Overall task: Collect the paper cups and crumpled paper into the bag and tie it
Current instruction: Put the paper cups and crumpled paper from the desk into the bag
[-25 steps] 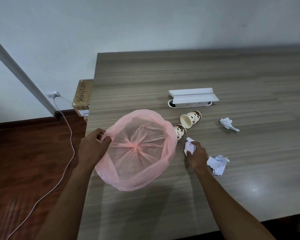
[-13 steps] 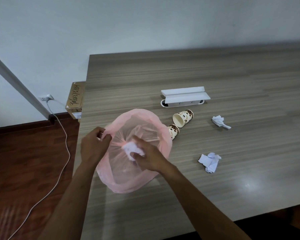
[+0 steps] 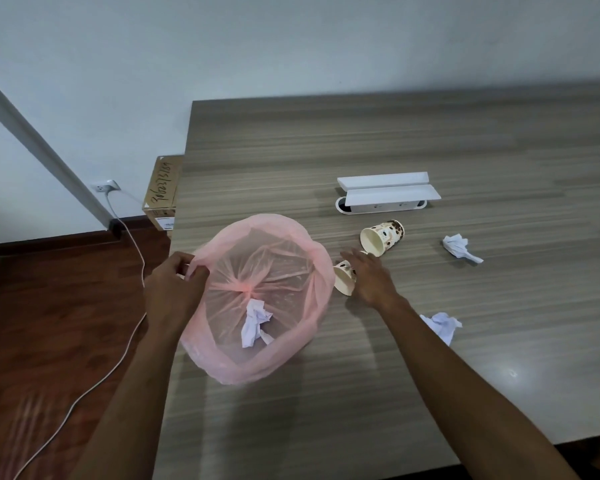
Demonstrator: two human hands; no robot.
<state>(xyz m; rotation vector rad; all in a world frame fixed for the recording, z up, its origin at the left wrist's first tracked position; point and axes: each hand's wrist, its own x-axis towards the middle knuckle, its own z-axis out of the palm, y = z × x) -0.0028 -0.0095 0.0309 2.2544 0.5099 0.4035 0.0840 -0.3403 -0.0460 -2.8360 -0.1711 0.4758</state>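
A pink plastic bag (image 3: 312, 271) stands open at the table's left edge, and my left hand (image 3: 174, 289) pinches its left rim. One crumpled paper (image 3: 255, 322) lies inside the bag. My right hand (image 3: 369, 277) reaches over a patterned paper cup (image 3: 343, 280) lying on its side just right of the bag; whether the fingers grip it is unclear. A second paper cup (image 3: 383, 237) lies on its side behind it. Two more crumpled papers rest on the table, one at the far right (image 3: 459, 247) and one beside my right forearm (image 3: 442, 325).
A white power-socket box (image 3: 387, 195) with raised lids sits in the wooden table (image 3: 430, 133) behind the cups. Off the table's left edge are a cardboard box (image 3: 161, 192), a wall outlet (image 3: 104, 186) with a white cable across the floor.
My right hand carried a crumpled paper from the table into the bag, released it there, and moved back out to the nearer cup.
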